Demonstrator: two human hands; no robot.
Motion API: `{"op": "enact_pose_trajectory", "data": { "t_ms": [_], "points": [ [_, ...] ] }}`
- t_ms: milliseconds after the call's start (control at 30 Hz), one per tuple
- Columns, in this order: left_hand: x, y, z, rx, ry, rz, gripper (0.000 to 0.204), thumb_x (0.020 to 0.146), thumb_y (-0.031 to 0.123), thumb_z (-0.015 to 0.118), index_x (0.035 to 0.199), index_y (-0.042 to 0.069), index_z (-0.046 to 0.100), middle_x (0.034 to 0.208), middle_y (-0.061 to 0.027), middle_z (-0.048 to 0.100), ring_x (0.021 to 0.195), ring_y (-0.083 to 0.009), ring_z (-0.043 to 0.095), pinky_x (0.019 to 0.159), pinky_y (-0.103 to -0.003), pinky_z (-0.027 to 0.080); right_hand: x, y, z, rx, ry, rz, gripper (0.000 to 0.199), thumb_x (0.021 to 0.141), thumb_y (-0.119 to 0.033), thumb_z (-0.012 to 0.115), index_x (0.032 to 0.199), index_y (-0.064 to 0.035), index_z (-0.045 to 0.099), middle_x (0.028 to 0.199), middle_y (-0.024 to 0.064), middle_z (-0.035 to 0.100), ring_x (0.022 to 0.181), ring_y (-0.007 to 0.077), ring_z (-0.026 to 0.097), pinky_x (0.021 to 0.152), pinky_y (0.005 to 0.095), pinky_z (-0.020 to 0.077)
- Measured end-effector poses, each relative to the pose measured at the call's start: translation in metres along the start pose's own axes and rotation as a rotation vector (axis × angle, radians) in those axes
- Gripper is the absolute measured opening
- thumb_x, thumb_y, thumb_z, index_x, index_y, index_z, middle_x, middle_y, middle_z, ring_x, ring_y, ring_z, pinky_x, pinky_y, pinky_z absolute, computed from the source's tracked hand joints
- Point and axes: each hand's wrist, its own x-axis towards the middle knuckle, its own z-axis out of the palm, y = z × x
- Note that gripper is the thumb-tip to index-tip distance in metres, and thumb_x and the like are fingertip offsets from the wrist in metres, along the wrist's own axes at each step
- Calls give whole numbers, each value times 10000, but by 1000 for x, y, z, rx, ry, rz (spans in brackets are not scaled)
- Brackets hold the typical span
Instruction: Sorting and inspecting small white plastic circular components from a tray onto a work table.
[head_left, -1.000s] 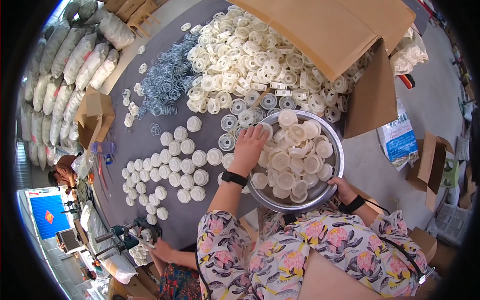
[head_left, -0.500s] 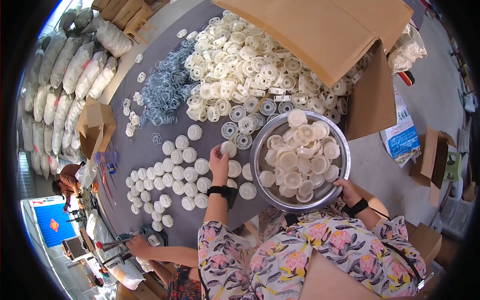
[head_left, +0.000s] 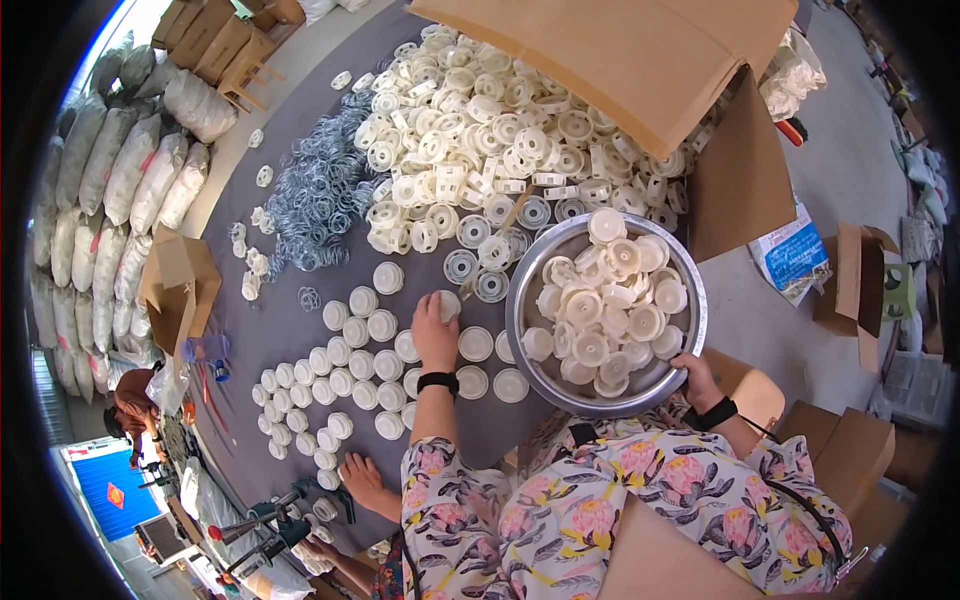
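Note:
My left hand (head_left: 434,332) reaches over the dark grey table (head_left: 300,330) and holds a white round plastic cap (head_left: 449,304) at its fingertips, just above the rows of white caps (head_left: 340,370) laid flat on the cloth. My right hand (head_left: 693,378) grips the near rim of a round metal bowl (head_left: 530,275) that is full of white caps (head_left: 605,305). The bowl sits at the table's right edge, close to my flowered sleeves.
A big heap of white plastic parts (head_left: 480,130) and a pile of metal rings (head_left: 315,200) lie farther back. Open cardboard boxes (head_left: 640,60) stand at the right. Another person's hand (head_left: 365,485) rests at the table's near-left edge. Filled sacks (head_left: 110,190) line the left.
My left hand left the bowl, moved left over the table, and now holds a cap at the top of the laid-out rows. The view shifted slightly.

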Motion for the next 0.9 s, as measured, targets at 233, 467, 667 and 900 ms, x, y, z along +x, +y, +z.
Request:
{"op": "enact_pose_trajectory", "data": {
  "t_ms": [233,467,667,900],
  "points": [
    [-10,-52,-28,12,-60,-101,552,727,193,697,1219,35,502,1211,-174,517,1100,-339,502,930,-397,409,-11,14,13,80,20,-63,331,698,-91,586,1014,6,590,894,68,633,781,193,607,769,313,488],
    [-12,-67,-22,-83,-67,-85,430,818,218,610,1202,41,533,1216,-167,521,1111,-323,507,915,-373,420,-19,26,16,87,90,-86,356,690,-71,572,1035,18,574,912,74,625,811,190,601,774,310,487],
    [-2,-86,-22,-115,-39,-82,356,753,193,686,1051,22,594,930,-124,552,836,-279,554,759,-358,450,-26,36,18,150,139,-86,358,690,-75,570,1036,20,570,915,75,623,809,191,602,766,316,491],
    [16,-46,-33,-180,104,-71,334,715,162,730,943,1,548,843,-97,529,732,-235,522,687,-327,440,-33,31,26,136,155,-93,343,701,-75,568,1029,23,573,890,84,632,781,199,617,738,311,506]
  ]
}}
